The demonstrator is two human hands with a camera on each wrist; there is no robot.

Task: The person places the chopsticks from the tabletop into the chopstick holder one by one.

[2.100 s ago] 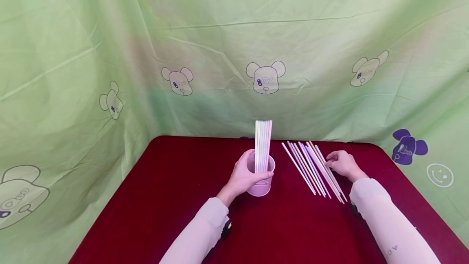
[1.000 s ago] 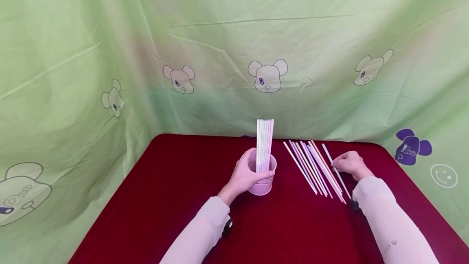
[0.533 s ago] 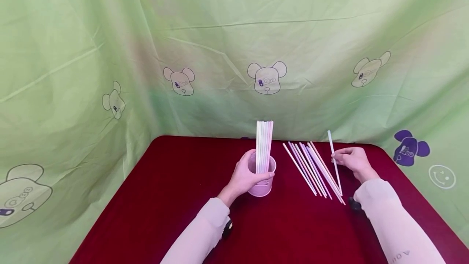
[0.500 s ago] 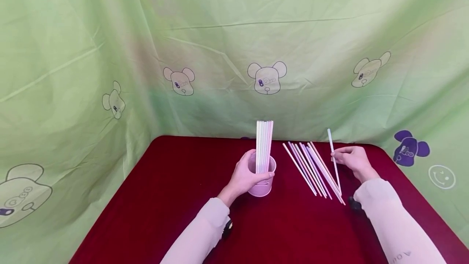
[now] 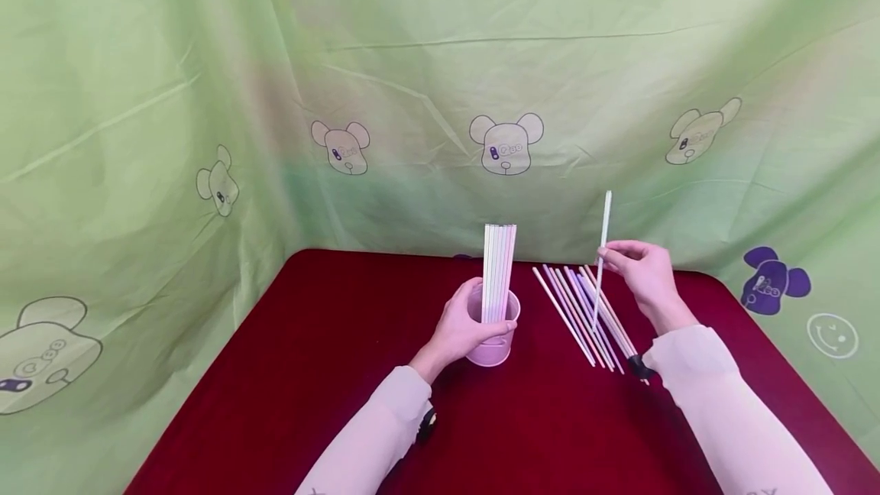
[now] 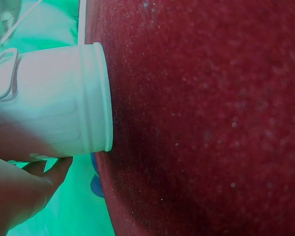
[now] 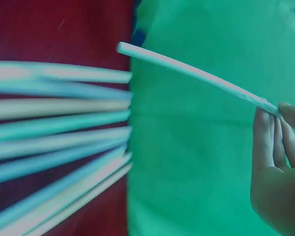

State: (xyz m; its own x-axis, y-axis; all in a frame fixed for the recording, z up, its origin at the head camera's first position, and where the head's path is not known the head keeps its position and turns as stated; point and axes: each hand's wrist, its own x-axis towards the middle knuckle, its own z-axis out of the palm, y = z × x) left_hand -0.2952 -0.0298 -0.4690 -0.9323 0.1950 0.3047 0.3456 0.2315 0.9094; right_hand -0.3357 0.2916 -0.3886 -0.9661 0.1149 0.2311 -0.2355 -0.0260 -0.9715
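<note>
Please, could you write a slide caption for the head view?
Left hand holds a pink bucket of upright straws; right hand pinches a pale straw near loose straws on the red table.

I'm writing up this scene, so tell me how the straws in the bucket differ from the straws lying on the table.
The upright straws stand in the bucket; the loose straws lie on the table. The upright straws form a tight bundle, while the loose straws spread out with some gaps. The upright straws' lower ends are hidden; several loose straws show both ends. Both sets are thin, straight and pale.
</note>
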